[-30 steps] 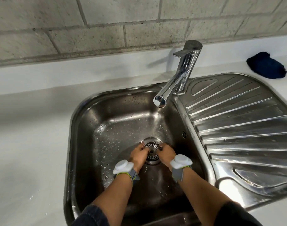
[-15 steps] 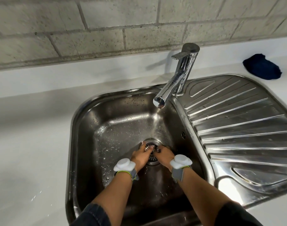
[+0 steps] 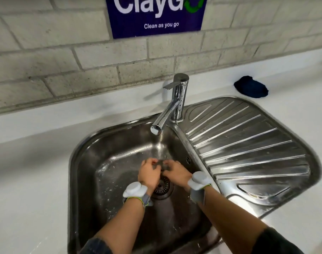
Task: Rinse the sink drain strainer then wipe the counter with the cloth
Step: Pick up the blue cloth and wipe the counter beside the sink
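- The drain strainer point(image 3: 161, 164) is gripped between the fingers of the left hand point(image 3: 149, 174) and right hand point(image 3: 175, 172), under the faucet point(image 3: 167, 114) stream.
- The rinsing step is judged underway.
- Next, reseating over the drain point(image 3: 162, 187) is called for; the cloth point(image 3: 250, 87) lies untouched on the counter point(image 3: 28, 171).

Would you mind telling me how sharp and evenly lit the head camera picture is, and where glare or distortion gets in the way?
Head view: the wide lens bows the counter edge; bright glare streaks the drainboard ridges and the faucet; the strainer, held between the left hand and right hand under the water, is smeared; the dark cloth shows no detail.
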